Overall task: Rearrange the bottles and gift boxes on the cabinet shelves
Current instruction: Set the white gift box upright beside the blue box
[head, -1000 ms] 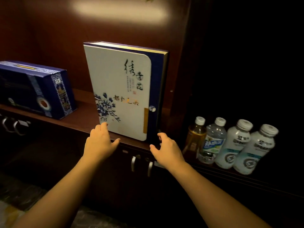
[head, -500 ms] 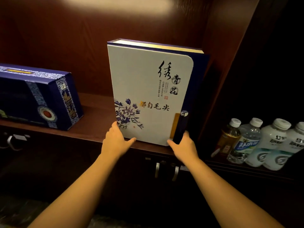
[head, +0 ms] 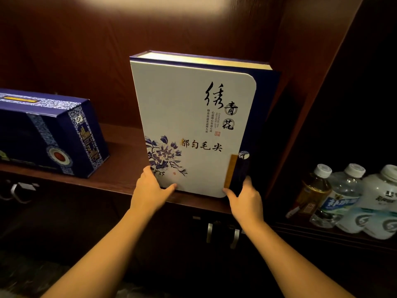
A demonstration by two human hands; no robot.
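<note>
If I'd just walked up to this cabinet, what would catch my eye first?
The tall white gift box with a blue flower and dark calligraphy, standing upright mid-shelf, with the left hand and right hand gripping its bottom corners. To its left lies a dark blue patterned box on the same wooden shelf. Lower right, a row of capped bottles stands in a dim compartment.

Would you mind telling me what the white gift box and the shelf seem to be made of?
White gift box: probably rigid paperboard with a smooth, satin printed wrap, judging by crisp edges and soft sheen. Shelf: dark wood or wood-look laminate; faint grain shows, low gloss.
</note>
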